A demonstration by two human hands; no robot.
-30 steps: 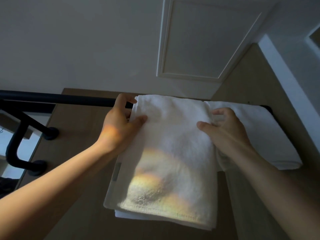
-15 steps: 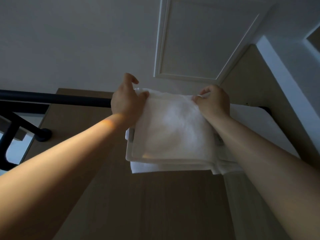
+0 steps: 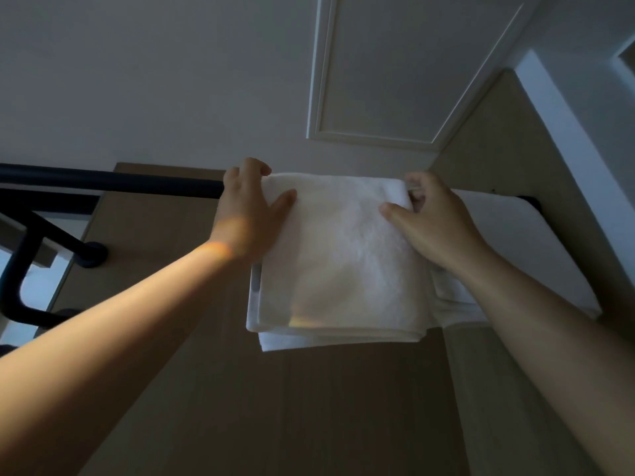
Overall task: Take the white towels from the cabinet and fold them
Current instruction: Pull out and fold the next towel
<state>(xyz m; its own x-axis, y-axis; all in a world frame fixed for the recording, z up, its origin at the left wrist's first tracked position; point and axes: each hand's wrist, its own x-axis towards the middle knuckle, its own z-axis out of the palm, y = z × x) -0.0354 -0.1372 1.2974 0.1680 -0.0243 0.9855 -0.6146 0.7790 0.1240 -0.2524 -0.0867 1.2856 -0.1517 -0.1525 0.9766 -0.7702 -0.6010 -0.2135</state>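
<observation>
Head view, looking upward. The left hand [image 3: 249,214] is grasping the upper left corner of a white towel [image 3: 340,259]: its thumb is lying across the front face while the fingers are curling over the top edge. The right hand [image 3: 433,225] is pinching the upper right corner in the same way, so each grip is closing on cloth and neither is released. The towel is hanging in several layers, lower hems uneven, in front of the wood-toned cabinet panel [image 3: 192,269] and level with the black rail [image 3: 110,182]. Whether its top fold is resting over the rail or is lifted clear of it cannot be told. A second white towel [image 3: 508,242] is lying just beside it on the right, partly hidden by the right forearm.

Step in hand, as judged: the person is taking the first towel from the cabinet; folding is not yet begun. The next move is calling for both corners to rise together, clearing the rail without dragging the neighbouring towel, and then for a descent to some surface, none of which is showing here.
</observation>
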